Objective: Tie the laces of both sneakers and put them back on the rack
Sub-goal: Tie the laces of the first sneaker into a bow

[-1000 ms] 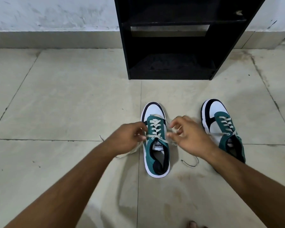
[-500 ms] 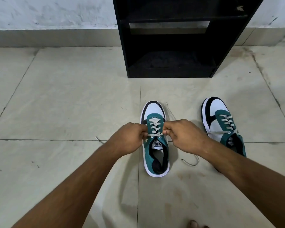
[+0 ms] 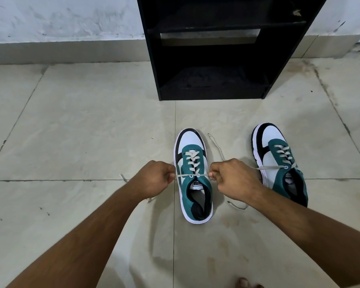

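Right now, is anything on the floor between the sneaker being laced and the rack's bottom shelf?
Nothing visible. The floor between the left sneaker and the black rack is bare tile. The other sneaker sits off to the right, clear of that path, and a loose lace end trails beside the toe.

Soft even light, sharp, wide-angle edge bending

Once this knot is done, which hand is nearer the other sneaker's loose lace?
Right. The right hand is beside the second sneaker, whose lace trails toward it; the left hand lies beyond the first sneaker.
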